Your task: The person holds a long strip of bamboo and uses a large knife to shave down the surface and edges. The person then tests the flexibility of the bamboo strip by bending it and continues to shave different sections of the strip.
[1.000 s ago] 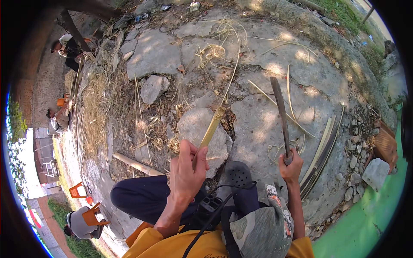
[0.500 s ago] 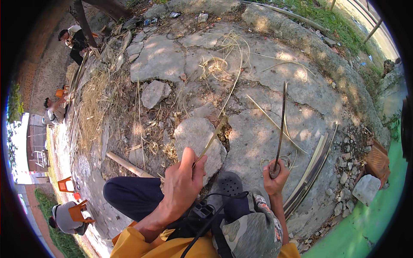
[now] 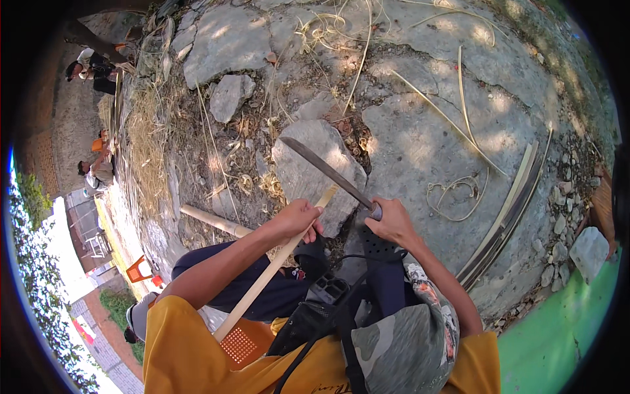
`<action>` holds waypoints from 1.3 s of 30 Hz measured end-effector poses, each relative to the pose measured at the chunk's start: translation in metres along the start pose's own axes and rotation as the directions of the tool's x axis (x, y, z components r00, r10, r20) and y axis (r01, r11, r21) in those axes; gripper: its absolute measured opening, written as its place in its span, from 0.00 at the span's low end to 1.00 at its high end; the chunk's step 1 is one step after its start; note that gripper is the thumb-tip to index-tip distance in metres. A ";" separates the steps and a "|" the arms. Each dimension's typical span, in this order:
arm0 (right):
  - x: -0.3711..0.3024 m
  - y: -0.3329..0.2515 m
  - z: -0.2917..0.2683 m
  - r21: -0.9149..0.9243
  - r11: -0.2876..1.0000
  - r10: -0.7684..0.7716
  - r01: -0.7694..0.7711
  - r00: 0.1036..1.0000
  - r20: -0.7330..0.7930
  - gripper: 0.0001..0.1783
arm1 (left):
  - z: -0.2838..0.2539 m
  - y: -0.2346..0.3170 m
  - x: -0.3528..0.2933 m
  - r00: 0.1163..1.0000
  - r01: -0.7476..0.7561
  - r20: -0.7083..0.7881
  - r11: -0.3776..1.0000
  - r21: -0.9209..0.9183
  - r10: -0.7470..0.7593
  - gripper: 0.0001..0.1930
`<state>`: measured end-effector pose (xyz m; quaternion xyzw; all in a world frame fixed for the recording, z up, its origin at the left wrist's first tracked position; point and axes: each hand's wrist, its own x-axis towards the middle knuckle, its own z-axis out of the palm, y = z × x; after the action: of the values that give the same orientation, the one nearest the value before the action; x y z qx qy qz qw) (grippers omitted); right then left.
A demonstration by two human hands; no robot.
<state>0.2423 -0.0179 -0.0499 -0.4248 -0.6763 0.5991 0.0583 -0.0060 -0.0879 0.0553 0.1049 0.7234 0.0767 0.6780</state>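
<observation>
My left hand (image 3: 303, 218) is closed around a pale bamboo strip (image 3: 259, 284), close to the strip's far end. From there the strip slants back past my left thigh toward my body. My right hand (image 3: 392, 221) grips the handle of a long dark knife (image 3: 328, 172). The blade points away and to the left, above a flat stone (image 3: 307, 131) in front of my feet. The strip's far tip lies just below the blade; whether the two touch I cannot tell.
Pale and dark strips (image 3: 508, 213) lie bundled at the right, and thin curled shavings (image 3: 318, 29) at the far side. A bamboo pole (image 3: 213, 220) rests by my left knee. Two people sit at far left, one nearer the back (image 3: 98, 172). An orange chair (image 3: 139, 269) stands left.
My right hand has moved inward, and the knife has swung from upright to slanting left over the stone. My left hand is lower, and the strip now runs back beside my body.
</observation>
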 end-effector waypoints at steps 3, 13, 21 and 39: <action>0.013 0.005 0.015 -0.061 0.996 0.069 -0.062 0.990 0.121 0.22 | -0.002 -0.002 0.025 0.999 0.036 0.026 0.999 -0.024 -0.035 0.16; 0.033 0.016 0.014 -0.130 0.987 0.130 -0.100 0.960 0.249 0.23 | -0.006 0.002 0.060 0.994 0.103 0.060 0.987 -0.126 -0.096 0.15; 0.042 0.025 0.018 -0.058 0.976 0.219 -0.212 0.946 0.238 0.21 | -0.006 0.017 0.062 0.989 0.139 0.061 0.985 -0.099 -0.133 0.14; 0.046 0.009 0.016 -0.035 0.981 0.192 -0.189 0.955 0.227 0.18 | -0.004 0.018 0.057 0.998 0.065 0.027 0.998 0.001 -0.065 0.14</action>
<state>0.2088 -0.0010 -0.0817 -0.4161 -0.6382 0.6426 -0.0810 -0.0126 -0.0557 0.0055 0.0823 0.7174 0.0532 0.6898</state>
